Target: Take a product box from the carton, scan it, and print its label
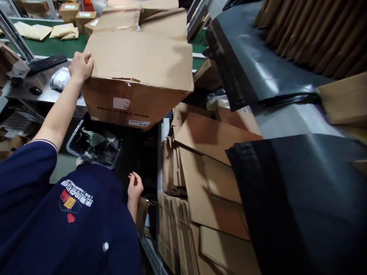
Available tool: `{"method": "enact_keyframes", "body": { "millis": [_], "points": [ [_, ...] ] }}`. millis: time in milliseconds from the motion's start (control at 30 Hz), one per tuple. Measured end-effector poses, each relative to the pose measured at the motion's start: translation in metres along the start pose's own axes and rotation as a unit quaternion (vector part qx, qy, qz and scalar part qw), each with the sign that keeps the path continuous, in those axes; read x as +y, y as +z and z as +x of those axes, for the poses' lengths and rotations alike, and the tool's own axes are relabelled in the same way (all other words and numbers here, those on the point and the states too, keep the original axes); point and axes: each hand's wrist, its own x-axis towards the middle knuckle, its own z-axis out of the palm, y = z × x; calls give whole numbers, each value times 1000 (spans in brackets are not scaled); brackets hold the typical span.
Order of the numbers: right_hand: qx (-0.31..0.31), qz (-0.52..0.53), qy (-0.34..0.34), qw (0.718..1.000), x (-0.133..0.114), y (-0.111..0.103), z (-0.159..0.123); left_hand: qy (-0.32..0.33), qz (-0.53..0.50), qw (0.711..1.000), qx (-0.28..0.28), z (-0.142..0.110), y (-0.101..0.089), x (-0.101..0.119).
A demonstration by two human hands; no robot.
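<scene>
A large brown cardboard box (143, 57) sits at the edge of the metal workbench, its printed text upside down and its upper flaps partly parted. My left hand (81, 67) is closed on the box's upper left edge, with the arm stretched out. Low beside my body, my right hand (135, 187) hangs with half-curled fingers slightly apart and nothing visible in them. Below the box stands a grey bin (93, 143) holding crumpled dark plastic.
Stacked flat cardboard (209, 172) fills a rack at right, beside black plastic mailer bags (304, 198). More dark bags (263, 65) lie above. Behind the box runs a green conveyor (54, 46) carrying padded envelopes (34, 31). A keyboard (47, 63) lies on the bench.
</scene>
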Motion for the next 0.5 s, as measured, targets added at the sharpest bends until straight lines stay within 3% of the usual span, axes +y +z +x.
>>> {"method": "enact_keyframes", "body": {
  "millis": [500],
  "points": [
    [5,-4,-1,1000,-2,-2,2,-3,2,1000,7,2,1,-1]
  ]
}}
